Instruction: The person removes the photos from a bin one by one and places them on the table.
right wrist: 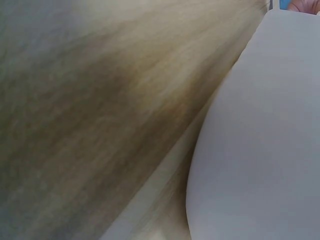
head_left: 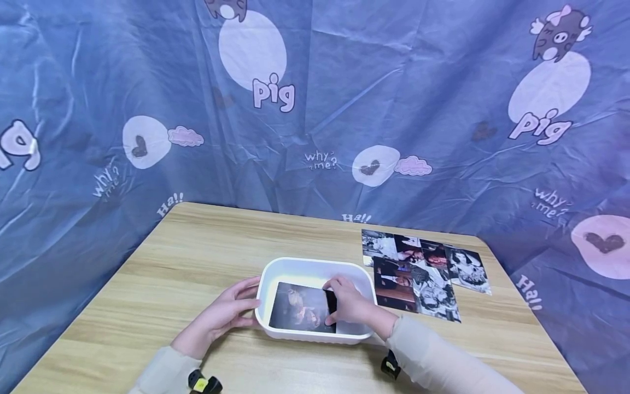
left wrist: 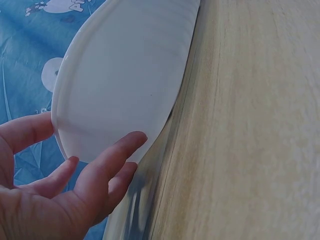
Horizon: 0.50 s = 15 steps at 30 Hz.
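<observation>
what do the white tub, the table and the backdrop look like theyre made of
White tub: probably plastic, smooth with a soft sheen, rounded moulded corners.
Table: light wood or a wood-look laminate; straight grain lines, matte; which one is unclear.
Backdrop: thin blue printed sheet, fabric or nonwoven, judging by its creases and folds.

Smooth white plastic tub point(head_left: 275, 268), matt wood-grain table point(head_left: 197, 257), glossy photos point(head_left: 428, 273)

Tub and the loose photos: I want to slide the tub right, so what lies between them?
In the head view, only bare table separates the tub from the photos; the gap is narrow.
</observation>
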Each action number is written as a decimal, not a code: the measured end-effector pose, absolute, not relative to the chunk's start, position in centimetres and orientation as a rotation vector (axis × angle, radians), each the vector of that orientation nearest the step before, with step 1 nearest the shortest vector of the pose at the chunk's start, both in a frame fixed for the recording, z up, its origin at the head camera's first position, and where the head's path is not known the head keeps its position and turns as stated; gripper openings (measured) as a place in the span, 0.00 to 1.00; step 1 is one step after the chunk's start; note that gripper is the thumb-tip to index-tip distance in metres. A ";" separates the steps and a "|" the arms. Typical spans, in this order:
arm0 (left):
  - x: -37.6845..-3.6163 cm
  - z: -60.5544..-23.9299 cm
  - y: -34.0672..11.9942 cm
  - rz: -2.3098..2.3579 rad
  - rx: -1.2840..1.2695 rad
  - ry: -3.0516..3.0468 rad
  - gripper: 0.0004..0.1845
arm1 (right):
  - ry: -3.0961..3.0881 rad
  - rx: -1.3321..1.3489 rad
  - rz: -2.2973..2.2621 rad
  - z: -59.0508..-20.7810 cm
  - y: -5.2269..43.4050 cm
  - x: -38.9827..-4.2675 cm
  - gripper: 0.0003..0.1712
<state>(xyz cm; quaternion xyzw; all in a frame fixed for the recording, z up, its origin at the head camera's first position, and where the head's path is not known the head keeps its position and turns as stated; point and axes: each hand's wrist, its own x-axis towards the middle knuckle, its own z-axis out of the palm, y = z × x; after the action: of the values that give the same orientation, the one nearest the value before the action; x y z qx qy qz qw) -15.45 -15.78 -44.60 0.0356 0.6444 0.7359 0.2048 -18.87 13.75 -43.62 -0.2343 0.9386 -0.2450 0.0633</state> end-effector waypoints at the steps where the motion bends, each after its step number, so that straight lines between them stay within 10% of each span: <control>1: -15.5 -44.6 -15.8 2.053 0.105 1.794 0.40 | 2.841 -0.709 -0.748 -43.6 13.7 -18.9 0.40; 15: -15.5 -44.9 -15.9 2.072 0.126 1.762 0.41 | 2.853 -0.701 -1.005 -44.0 14.0 -19.2 0.28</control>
<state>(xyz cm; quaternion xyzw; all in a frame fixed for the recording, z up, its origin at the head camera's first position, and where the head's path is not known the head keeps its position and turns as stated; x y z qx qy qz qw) -15.52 -15.91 -44.86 0.0453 0.6329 0.7443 0.2082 -19.24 13.99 -43.96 -0.2256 0.9188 -0.3235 0.0183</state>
